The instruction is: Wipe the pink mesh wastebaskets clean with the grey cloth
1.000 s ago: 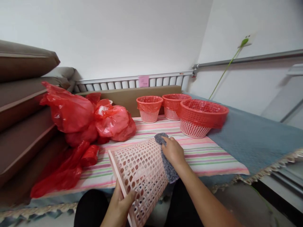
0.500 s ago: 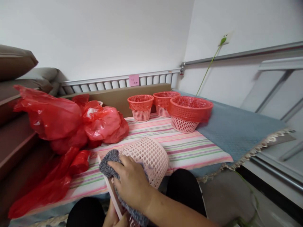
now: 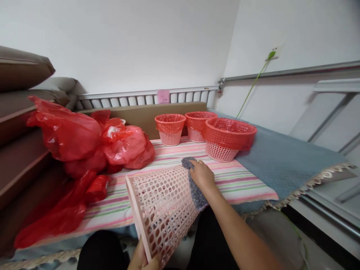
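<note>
A pale pink plastic basket with a holed wall lies on its side above my lap, its rim facing left. My left hand grips that rim at the bottom of the view. My right hand is closed on a grey cloth, which it presses against the basket's base end on the right. Part of the cloth is hidden under my fingers.
Three pink baskets lined with red bags, one in front, stand on the striped cloth. Red plastic bags and a red roll lie at left, beside stacked cushions. A blue cover spreads right.
My right hand has moved right with the grey cloth, from the basket's rim to its base end. More of the basket's side now shows. My left hand still holds the rim.
</note>
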